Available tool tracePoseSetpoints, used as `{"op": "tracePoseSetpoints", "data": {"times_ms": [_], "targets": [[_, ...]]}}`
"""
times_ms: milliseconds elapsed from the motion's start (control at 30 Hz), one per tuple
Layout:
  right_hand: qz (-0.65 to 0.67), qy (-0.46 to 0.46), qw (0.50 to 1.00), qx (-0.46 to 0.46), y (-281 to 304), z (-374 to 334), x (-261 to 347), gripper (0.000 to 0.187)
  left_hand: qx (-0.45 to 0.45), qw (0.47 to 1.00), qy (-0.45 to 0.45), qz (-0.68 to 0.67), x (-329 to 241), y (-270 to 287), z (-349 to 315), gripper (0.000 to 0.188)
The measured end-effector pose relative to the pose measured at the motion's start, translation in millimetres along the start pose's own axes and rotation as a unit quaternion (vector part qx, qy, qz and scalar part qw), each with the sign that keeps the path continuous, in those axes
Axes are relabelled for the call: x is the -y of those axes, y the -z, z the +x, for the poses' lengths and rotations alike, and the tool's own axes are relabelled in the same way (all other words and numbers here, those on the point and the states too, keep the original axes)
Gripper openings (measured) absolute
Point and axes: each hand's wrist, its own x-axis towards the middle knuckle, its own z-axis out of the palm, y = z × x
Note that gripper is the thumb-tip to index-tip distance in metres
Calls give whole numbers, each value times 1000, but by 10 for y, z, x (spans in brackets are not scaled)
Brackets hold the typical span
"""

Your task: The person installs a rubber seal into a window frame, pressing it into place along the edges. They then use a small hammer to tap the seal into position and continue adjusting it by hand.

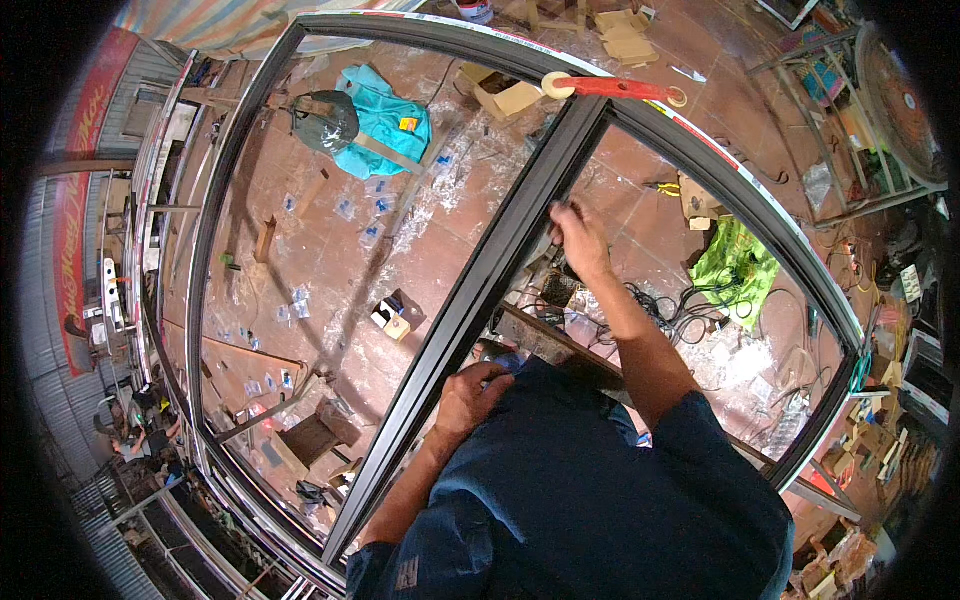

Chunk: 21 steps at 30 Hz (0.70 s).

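Note:
A large dark window frame (225,170) lies across supports in front of me, split by a thick dark dividing bar (440,340). My right hand (580,238) is closed beside the upper part of this bar, its fingers curled together; whatever they hold, if anything, is hidden. Lower down, my left hand (468,398) is next to the same bar, close to my body. Its fingers are bent inward, and I cannot see what is in them. A red tool with a round cream end (615,88) rests on the frame's far edge, where the bar meets it.
Below the frame, the tiled floor holds a turquoise garment (390,125), an open cardboard box (500,93), black cables (665,315) and a bright green bag (737,268). Long metal profiles (160,215) stand at the left. A metal rack (830,130) is at the far right.

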Motion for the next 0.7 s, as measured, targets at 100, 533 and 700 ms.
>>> {"op": "tracePoseSetpoints", "data": {"times_ms": [100,533,700], "targets": [[42,23,999,-19,174,337,38,25,10,998,35,41,358,-215,121,44],[40,26,998,-36,210,582,98,29,-122,990,-64,3,1092,-699,600,49],[23,5,1000,-9,81,172,-30,38,-107,993,-41,40,656,-513,606,33]]}}
